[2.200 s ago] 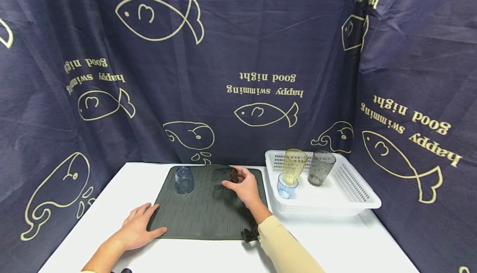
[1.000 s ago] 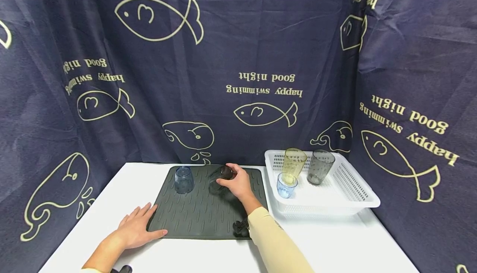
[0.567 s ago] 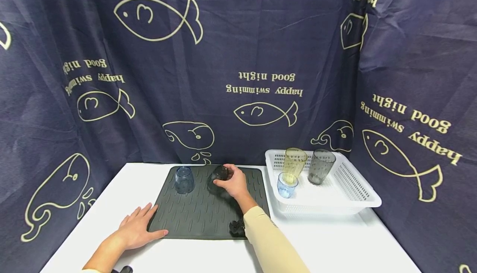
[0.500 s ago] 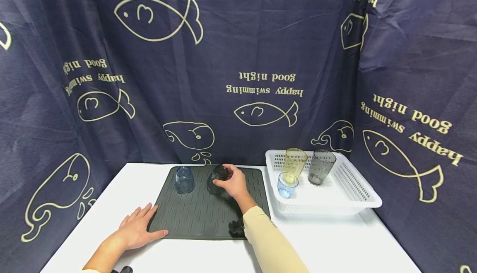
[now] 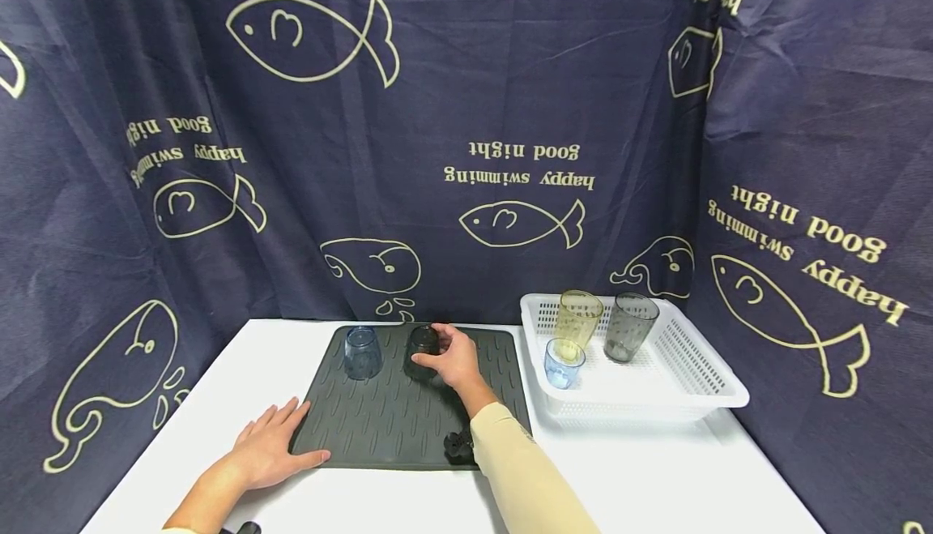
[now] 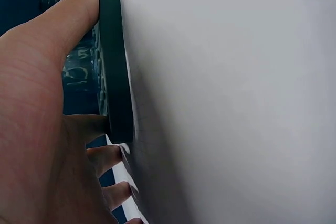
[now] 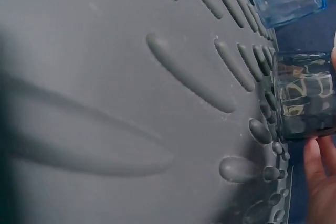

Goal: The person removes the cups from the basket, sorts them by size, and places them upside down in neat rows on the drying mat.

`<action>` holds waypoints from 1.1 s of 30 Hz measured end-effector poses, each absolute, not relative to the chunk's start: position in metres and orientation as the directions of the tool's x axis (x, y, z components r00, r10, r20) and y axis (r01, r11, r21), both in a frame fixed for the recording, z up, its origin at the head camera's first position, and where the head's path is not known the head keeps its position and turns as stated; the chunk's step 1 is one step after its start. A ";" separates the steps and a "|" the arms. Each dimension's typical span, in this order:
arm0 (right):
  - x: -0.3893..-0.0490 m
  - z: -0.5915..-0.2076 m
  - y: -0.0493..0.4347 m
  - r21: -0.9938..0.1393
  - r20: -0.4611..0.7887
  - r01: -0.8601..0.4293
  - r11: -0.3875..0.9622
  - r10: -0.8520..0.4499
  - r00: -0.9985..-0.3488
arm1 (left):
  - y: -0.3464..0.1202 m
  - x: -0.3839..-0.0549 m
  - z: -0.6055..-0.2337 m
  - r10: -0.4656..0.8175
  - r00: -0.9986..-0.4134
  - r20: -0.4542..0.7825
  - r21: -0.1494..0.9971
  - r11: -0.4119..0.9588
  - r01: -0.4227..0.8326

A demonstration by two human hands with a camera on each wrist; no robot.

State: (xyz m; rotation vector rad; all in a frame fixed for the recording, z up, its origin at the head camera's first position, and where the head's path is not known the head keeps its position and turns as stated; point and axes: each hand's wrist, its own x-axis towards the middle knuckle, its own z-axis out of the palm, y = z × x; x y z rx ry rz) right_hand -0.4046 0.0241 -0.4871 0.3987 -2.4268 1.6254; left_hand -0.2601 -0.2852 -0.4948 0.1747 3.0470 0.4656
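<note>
A smoky dark glass (image 5: 419, 360) stands mouth-down at the back of the grey ridged mat (image 5: 364, 430). My right hand (image 5: 453, 357) grips it near its base, thumb on the near side; in the right wrist view the glass (image 7: 303, 98) has its rim right at the mat. To its left a blue glass (image 5: 362, 354) is also mouth-down, a small gap between them. My left hand (image 5: 266, 449) rests with spread fingers at the mat's front left corner. In the left wrist view its thumb (image 6: 73, 17) lies over the mat's edge.
A white perforated basket (image 5: 656, 411) stands right of the mat. Inside it are a tall yellow glass (image 5: 581, 315), a tall grey glass (image 5: 628, 331) and a small light blue glass (image 5: 564, 365). A dark blue fish-print curtain (image 5: 437, 113) hangs behind the white table (image 5: 627, 477).
My right hand has moved left and turned the smoky glass from lying tilted to mouth-down on the mat, beside the blue glass. The left hand has stayed in place.
</note>
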 end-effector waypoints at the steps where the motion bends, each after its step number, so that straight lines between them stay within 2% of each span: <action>1: -0.404 -0.487 0.024 -0.874 0.310 -0.330 0.358 -0.114 -0.944 | -0.285 -0.260 -0.495 0.120 -0.992 -0.035 0.300 0.948 0.104; 33: -0.406 -0.500 0.013 -0.896 0.316 -0.323 0.305 -0.074 -0.946 | -0.286 -0.260 -0.497 0.118 -0.993 -0.027 0.298 0.949 0.105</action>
